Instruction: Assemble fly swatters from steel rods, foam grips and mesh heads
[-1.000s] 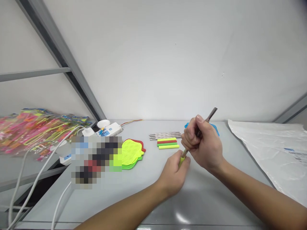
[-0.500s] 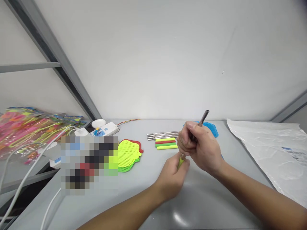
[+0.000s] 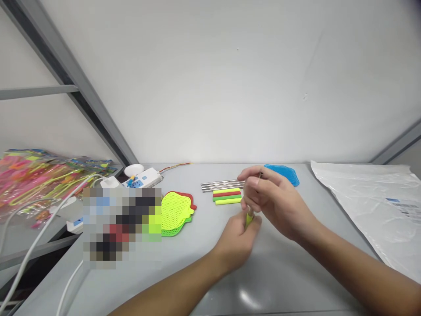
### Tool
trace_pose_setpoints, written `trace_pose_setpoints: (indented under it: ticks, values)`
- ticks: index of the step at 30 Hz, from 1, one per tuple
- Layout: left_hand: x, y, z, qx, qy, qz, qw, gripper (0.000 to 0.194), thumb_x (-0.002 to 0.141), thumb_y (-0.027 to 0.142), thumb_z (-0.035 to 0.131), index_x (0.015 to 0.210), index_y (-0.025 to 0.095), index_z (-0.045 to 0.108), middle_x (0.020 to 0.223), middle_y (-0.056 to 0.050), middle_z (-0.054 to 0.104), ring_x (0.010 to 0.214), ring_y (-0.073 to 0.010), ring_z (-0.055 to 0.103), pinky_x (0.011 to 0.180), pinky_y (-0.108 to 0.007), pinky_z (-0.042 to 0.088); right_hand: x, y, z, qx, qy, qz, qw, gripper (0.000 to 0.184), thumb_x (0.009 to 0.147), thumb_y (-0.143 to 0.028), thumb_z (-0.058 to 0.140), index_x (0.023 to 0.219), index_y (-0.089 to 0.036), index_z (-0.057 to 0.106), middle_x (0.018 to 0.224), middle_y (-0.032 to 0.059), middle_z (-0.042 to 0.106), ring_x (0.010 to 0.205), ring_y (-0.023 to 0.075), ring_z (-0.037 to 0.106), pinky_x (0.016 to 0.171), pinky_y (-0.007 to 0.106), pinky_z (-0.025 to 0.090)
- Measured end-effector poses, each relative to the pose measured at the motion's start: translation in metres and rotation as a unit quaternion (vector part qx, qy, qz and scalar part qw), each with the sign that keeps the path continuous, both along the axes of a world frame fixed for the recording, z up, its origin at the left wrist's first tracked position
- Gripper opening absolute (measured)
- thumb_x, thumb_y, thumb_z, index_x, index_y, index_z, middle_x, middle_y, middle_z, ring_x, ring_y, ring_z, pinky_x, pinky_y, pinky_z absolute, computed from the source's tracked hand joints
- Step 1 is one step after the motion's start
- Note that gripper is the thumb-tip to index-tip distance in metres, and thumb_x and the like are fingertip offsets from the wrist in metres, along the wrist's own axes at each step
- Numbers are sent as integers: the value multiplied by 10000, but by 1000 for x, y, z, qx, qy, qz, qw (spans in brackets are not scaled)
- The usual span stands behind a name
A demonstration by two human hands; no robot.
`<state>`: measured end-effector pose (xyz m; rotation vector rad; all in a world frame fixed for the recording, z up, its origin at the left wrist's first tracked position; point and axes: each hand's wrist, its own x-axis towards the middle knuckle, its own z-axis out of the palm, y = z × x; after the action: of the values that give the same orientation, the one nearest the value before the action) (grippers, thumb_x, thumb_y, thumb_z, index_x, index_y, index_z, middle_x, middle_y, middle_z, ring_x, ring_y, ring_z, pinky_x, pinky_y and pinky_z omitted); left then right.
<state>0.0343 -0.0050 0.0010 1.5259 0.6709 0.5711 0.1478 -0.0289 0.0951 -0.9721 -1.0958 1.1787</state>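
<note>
My left hand (image 3: 237, 239) is closed round a yellow-green handle sleeve (image 3: 249, 218), whose top end shows above the thumb. A metal rod (image 3: 261, 175) stands up from the sleeve, mostly hidden behind fingers. My right hand (image 3: 271, 197) curls loosely about the rod, thumb and fingers around it, with the rod's open end poking out on top. Just beyond lie several metal rods (image 3: 220, 185) and several coloured handle sleeves (image 3: 227, 197), yellow, red and green. A blue mesh swatter head (image 3: 286, 174) rests behind my right hand.
Yellow, green and red mesh swatter heads (image 3: 176, 213) lie stacked at left, beside a pixelated patch. A power strip (image 3: 146, 179) with white cables (image 3: 42, 230) sits farther left, near bagged colourful items (image 3: 49, 180). A white plastic bag (image 3: 365, 197) covers the table's right side.
My right hand has loosened from a tight fist, its fingers opening somewhat. The rod's top end now sits lower and further left. My left hand stays nearly in place.
</note>
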Motion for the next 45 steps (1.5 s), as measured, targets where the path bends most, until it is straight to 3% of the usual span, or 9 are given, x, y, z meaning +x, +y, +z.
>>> trace_pose_setpoints:
  ticks: [3, 9, 18, 27, 35, 41, 45]
  values:
    - [0, 0, -3, 10, 10, -5, 1000, 391, 939, 522, 434, 723, 201, 377, 630, 59, 317, 574, -101, 257, 520, -250, 223, -6, 2, 6, -1, -2, 8, 1000, 294, 891, -404, 577, 692, -191, 616, 494, -80, 298, 458, 72, 257, 457, 236, 267]
    - [-2, 2, 2, 14, -25, -33, 999, 347, 940, 466, 462, 749, 176, 451, 660, 48, 370, 601, -99, 268, 548, -241, 256, -15, 6, 0, 17, 15, 1, 1000, 397, 897, -409, 567, 579, -182, 502, 443, -89, 267, 413, 58, 169, 412, 255, 121]
    - [-2, 1, 7, 2, -26, -44, 999, 235, 920, 360, 469, 848, 147, 538, 760, 6, 497, 725, -138, 401, 631, -245, 347, -14, 1, -16, 33, -9, -10, 999, 413, 905, -427, 546, 579, -189, 462, 481, -78, 281, 439, 68, 221, 431, 255, 152]
    - [-2, 7, 7, 4, -7, -35, 999, 203, 880, 282, 488, 746, 143, 551, 644, 18, 468, 632, -120, 390, 601, -242, 369, -15, 9, -24, 47, -29, -4, 998, 437, 923, -496, 504, 614, -195, 429, 501, -81, 275, 444, 66, 205, 435, 247, 169]
    - [-2, 4, 13, 38, -37, -45, 998, 248, 902, 255, 462, 1047, 141, 629, 964, -49, 642, 920, -204, 539, 831, -313, 454, -13, 3, -31, 70, -59, 1, 996, 439, 944, -493, 464, 621, -195, 441, 534, -63, 322, 477, 81, 271, 459, 253, 213]
    - [-4, 6, 8, 41, -6, -37, 998, 243, 890, 287, 483, 1002, 139, 640, 785, -28, 613, 800, -197, 526, 811, -332, 455, -11, 6, -36, 58, -30, 15, 998, 436, 919, -535, 478, 635, -205, 448, 516, -72, 312, 462, 86, 257, 468, 251, 233]
    - [-5, 6, 10, 53, -5, -4, 999, 218, 900, 305, 470, 959, 152, 615, 801, -24, 589, 826, -192, 500, 811, -317, 436, -12, 8, -37, 66, -59, 3, 996, 402, 907, -539, 497, 699, -197, 518, 553, -61, 372, 497, 92, 328, 489, 241, 286]
